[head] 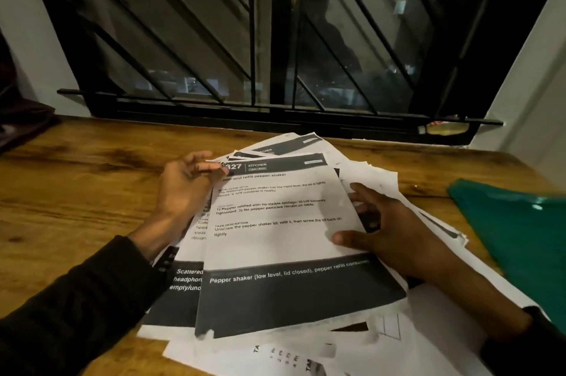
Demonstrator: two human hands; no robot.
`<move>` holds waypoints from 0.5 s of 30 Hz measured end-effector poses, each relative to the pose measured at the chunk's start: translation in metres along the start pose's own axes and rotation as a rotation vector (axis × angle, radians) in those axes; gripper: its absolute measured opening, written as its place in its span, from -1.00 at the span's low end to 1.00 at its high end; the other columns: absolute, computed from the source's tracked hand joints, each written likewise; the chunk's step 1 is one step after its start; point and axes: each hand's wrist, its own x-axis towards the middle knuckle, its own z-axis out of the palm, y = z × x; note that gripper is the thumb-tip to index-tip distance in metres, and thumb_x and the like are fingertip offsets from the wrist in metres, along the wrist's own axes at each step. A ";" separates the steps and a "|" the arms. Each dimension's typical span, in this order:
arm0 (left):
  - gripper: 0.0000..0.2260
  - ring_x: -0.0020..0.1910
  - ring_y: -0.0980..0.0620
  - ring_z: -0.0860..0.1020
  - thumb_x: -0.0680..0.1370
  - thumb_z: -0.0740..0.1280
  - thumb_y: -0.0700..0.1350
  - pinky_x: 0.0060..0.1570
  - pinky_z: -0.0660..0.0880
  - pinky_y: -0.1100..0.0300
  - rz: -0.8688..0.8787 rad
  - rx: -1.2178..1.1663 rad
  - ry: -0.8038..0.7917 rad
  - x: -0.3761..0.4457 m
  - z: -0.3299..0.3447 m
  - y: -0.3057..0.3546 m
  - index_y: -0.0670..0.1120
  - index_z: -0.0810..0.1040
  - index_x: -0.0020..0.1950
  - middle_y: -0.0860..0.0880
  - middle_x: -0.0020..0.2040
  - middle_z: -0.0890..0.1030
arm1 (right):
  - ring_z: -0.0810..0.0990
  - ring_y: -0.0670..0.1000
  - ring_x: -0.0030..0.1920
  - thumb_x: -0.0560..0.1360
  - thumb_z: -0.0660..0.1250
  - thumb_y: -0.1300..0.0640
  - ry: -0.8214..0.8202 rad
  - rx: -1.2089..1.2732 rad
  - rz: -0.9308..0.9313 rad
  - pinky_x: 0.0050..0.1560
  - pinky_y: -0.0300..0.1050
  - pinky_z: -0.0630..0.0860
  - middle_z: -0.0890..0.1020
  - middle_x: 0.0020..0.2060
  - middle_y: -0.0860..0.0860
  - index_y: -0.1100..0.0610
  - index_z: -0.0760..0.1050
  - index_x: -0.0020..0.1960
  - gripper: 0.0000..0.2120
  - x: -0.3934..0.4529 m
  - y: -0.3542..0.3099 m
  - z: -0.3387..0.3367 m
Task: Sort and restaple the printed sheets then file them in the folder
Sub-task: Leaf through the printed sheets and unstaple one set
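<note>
Printed sheets [281,241]: frame centre, on table [76,192] | left hand [186,185]: pinching top-left corner | right hand [395,231]: gripping right edge | green folder [514,231]: right, apart

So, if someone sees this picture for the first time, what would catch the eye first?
Probably the top printed sheet, headed KITCHEN, about a pepper shaker, on a loose pile of sheets in the middle of the wooden table. The left hand pinches its top left corner and the right hand grips its right edge. A green folder lies at the right.
</note>
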 end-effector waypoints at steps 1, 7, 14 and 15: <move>-0.67 -0.02 0.04 0.68 0.47 0.45 -0.32 0.00 0.58 0.17 -0.015 0.000 -0.013 -0.001 0.001 0.000 -0.17 0.54 0.21 -0.07 -0.01 0.69 | 0.52 -0.11 0.16 0.33 0.47 -0.09 0.005 0.007 -0.008 0.17 -0.12 0.52 0.50 0.29 -0.12 -0.09 0.21 0.44 -0.24 0.001 0.000 0.000; -0.74 0.04 -0.03 0.64 0.47 0.44 -0.35 -0.02 0.56 0.19 -0.043 0.022 -0.031 -0.003 0.003 -0.003 -0.14 0.57 0.11 -0.09 0.04 0.65 | 0.59 -0.15 -0.07 0.40 0.46 0.10 0.084 0.174 0.061 0.01 -0.22 0.58 0.59 -0.06 -0.17 -0.03 0.35 0.38 -0.41 0.003 0.005 0.000; -0.71 0.04 0.04 0.66 0.53 0.42 -0.19 -0.04 0.56 0.21 -0.054 -0.093 -0.029 -0.002 0.005 0.003 -0.12 0.53 0.24 -0.02 0.04 0.70 | 0.67 -0.11 -0.08 0.46 0.42 0.13 0.219 0.477 0.133 -0.07 -0.16 0.61 0.69 -0.08 -0.13 0.02 0.59 0.09 -0.79 0.005 0.018 -0.002; -0.71 0.06 0.06 0.66 0.53 0.42 -0.17 0.04 0.54 0.19 -0.066 -0.104 -0.066 -0.002 0.004 0.004 -0.12 0.54 0.25 -0.02 0.05 0.70 | 0.68 -0.08 -0.07 0.45 0.42 0.13 0.217 0.490 0.133 0.00 -0.08 0.61 0.70 -0.07 -0.10 0.03 0.59 0.09 -0.79 0.006 0.019 -0.001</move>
